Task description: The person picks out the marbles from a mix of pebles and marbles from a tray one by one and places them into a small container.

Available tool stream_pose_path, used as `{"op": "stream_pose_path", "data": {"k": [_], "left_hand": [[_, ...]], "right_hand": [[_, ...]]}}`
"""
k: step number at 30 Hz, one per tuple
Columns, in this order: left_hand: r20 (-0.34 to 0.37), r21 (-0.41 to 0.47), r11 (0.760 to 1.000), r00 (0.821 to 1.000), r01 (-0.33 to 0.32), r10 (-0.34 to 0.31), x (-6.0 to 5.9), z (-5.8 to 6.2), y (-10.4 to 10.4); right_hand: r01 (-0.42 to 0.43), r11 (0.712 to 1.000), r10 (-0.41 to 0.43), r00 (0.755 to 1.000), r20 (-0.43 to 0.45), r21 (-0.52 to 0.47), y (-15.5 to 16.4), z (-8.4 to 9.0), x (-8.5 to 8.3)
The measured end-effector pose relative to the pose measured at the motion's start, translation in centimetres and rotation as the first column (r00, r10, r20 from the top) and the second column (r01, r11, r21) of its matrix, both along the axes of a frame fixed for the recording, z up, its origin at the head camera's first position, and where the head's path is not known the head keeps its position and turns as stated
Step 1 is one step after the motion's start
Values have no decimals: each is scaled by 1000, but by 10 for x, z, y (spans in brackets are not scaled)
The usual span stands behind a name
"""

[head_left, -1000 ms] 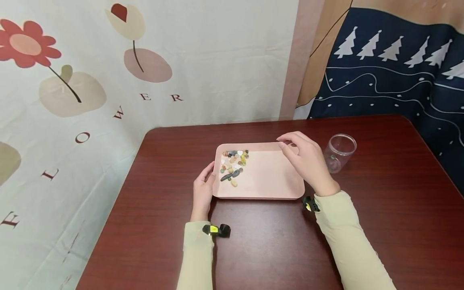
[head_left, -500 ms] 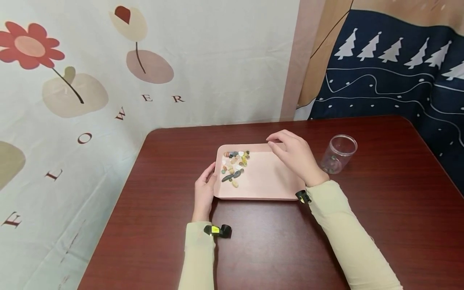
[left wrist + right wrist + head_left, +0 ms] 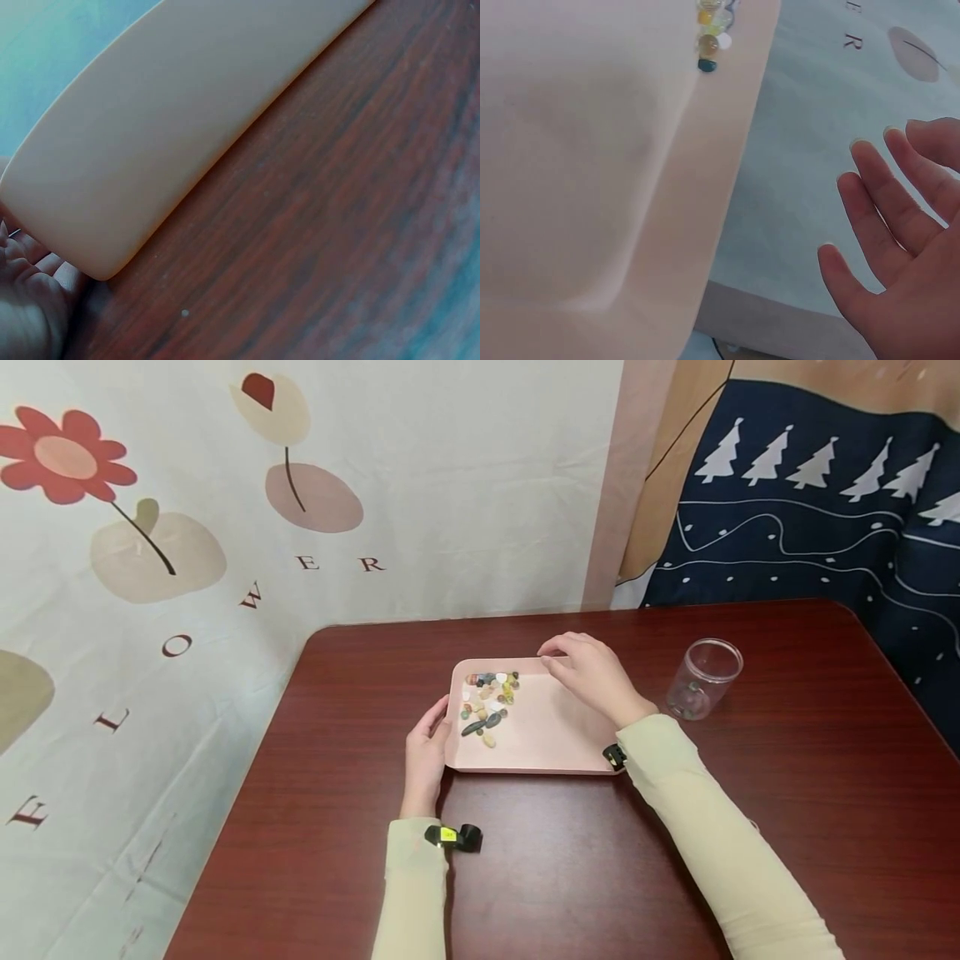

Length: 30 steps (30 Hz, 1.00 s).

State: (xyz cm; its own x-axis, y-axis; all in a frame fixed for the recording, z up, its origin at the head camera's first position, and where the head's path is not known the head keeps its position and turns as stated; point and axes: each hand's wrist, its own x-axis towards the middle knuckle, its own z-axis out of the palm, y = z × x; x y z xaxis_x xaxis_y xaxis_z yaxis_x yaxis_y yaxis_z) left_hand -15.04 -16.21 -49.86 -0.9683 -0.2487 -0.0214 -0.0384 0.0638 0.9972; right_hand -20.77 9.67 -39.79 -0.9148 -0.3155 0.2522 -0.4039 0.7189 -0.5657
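Observation:
A shallow pink tray (image 3: 558, 739) lies on the table with small polished stones (image 3: 507, 693) gathered along its left side. Among them are two dark elongated stones (image 3: 492, 720). My left hand (image 3: 425, 764) grips the tray's left edge; its fingers lie against the outer wall in the left wrist view. Over the tray's far right part hovers my right hand (image 3: 588, 672), fingers relaxed and spread, holding nothing, as the right wrist view also shows. The forearm and hand hide the tray's right end. To the right stands a clear jar (image 3: 708, 672) without a lid.
The dark red-brown wooden table (image 3: 540, 868) reaches to a pale flower-printed cloth (image 3: 465, 485) behind and on the left. A navy cloth with white trees (image 3: 787, 535) hangs at the back right. A black wrist device (image 3: 453, 837) sits at the left cuff.
My right hand has moved left above the tray, away from the jar. The left hand stays at the tray's left edge, and the stones keep their places.

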Motion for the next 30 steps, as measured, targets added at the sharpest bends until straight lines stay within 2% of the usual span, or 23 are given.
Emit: {"op": "stream_pose_path", "data": {"k": [10, 15, 21, 30], "left_hand": [[-8, -8, 1000, 1000, -3, 3, -1, 0, -1], [3, -6, 1000, 1000, 1, -1, 0, 2, 0], [15, -4, 1000, 1000, 0, 0, 0, 3, 0], [12, 13, 1000, 1000, 9, -9, 1, 3, 0]], "right_hand": [[12, 1000, -12, 990, 141, 8, -6, -9, -13], [-29, 1000, 30, 985, 170, -11, -12, -15, -20], [-6, 1000, 8, 972, 234, -10, -17, -20, -25], [6, 1000, -8, 965, 261, 6, -24, -32, -33]]}}
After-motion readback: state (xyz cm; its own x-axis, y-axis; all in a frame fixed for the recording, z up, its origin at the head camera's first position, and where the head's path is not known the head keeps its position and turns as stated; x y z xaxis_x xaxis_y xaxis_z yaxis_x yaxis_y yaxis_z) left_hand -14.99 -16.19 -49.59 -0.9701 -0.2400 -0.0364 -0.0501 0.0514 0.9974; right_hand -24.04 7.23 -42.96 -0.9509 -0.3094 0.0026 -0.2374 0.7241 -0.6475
